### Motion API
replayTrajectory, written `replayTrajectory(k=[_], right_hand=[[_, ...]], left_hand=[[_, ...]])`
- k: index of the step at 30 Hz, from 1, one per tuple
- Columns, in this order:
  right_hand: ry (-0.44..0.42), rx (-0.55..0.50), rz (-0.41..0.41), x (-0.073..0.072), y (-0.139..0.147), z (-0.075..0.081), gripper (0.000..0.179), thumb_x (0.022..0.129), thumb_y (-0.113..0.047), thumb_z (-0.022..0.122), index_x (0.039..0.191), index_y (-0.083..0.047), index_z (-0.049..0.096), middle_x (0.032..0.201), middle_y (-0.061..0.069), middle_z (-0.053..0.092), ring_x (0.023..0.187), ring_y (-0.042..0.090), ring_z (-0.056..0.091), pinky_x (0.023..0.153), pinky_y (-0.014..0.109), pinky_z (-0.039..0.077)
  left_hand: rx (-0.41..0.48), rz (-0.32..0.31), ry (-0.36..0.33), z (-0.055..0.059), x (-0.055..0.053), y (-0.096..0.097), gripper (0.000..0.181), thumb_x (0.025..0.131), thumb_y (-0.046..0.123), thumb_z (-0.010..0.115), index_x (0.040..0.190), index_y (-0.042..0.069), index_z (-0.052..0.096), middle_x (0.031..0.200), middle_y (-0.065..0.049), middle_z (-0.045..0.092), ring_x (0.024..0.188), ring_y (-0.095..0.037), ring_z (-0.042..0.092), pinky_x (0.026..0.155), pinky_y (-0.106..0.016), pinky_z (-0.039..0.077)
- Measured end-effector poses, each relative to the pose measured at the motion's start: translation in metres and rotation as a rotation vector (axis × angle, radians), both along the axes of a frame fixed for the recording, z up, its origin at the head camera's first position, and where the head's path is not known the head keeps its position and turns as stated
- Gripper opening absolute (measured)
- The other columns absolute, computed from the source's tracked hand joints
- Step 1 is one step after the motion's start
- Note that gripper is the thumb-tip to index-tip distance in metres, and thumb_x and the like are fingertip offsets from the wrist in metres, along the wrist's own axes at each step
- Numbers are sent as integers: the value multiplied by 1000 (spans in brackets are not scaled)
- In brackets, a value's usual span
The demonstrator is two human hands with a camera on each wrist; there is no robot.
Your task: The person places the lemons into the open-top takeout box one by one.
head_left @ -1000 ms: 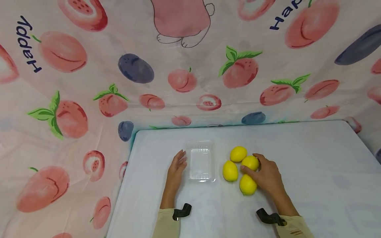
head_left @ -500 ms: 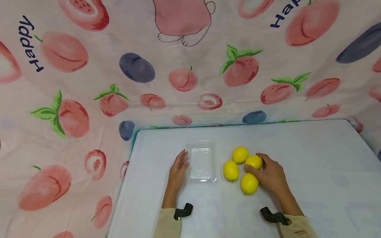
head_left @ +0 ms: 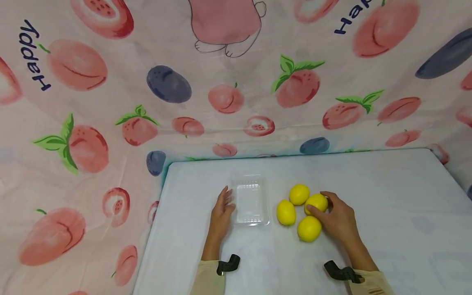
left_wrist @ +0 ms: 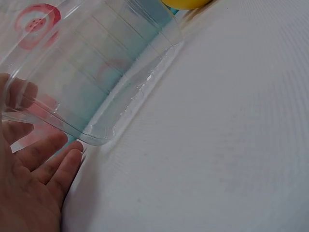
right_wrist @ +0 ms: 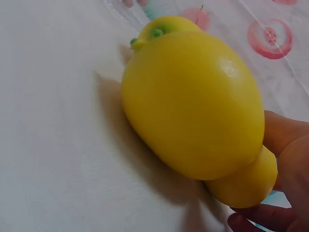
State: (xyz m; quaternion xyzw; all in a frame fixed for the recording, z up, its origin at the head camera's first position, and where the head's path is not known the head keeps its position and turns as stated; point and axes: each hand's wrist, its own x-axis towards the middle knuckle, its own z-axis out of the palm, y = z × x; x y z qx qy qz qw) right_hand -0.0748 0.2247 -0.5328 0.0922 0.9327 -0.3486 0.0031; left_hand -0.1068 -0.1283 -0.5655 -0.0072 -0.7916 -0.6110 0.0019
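Observation:
Several yellow lemons lie grouped on the white table. My right hand (head_left: pixel 338 217) curves thumb and fingers round the right-hand lemon (head_left: pixel 316 203), also seen as the smaller lemon (right_wrist: pixel 248 179) by the fingers in the right wrist view. Around it are the back lemon (head_left: pixel 299 194), the left lemon (head_left: pixel 286 212) and the front lemon (head_left: pixel 309 229); a near lemon (right_wrist: pixel 193 106) fills the right wrist view. My left hand (head_left: pixel 221 215) is at the left side of a clear plastic container (head_left: pixel 266 205), fingers fairly straight. In the left wrist view, fingers (left_wrist: pixel 36 154) lie beside the container wall (left_wrist: pixel 96 63).
The white table (head_left: pixel 398 205) extends to the right of the lemons. A fruit-print cloth (head_left: pixel 228 65) hangs behind and at the left. Each wrist carries a dark camera mount, the left one (head_left: pixel 229 264) and the right one (head_left: pixel 341 272).
My right hand and the lemon it holds have shifted slightly right. The back lemon has also moved a little right. The left hand stays by the container, almost unmoved.

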Motion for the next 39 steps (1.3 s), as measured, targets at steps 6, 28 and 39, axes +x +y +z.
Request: replayTrajectory(k=[6, 28, 39], right_hand=[[-5, 23, 42, 3, -1, 2, 88, 90, -63, 66, 149, 0, 45, 144, 33, 53, 129, 52, 51, 107, 67, 40], [57, 29, -28, 1, 6, 7, 86, 81, -59, 78, 144, -6, 53, 125, 26, 65, 106, 38, 60, 84, 51, 48], [52, 21, -41, 2, 7, 16, 86, 82, -55, 80, 145, -4, 52, 126, 28, 65, 110, 43, 61, 87, 58, 50]], left_hand=[[-55, -1, -14, -2, 0, 4, 61, 100, 11, 48, 160, 21, 36, 156, -1, 51, 140, -28, 51, 115, -51, 41], [-52, -25, -11, 0, -1, 5, 62, 102, 10, 48, 161, 21, 34, 155, -2, 51, 139, -28, 51, 116, -52, 40], [-51, -21, -17, -1, -3, 1, 62, 101, 10, 48, 161, 20, 34, 156, -4, 50, 139, -29, 51, 116, -51, 40]])
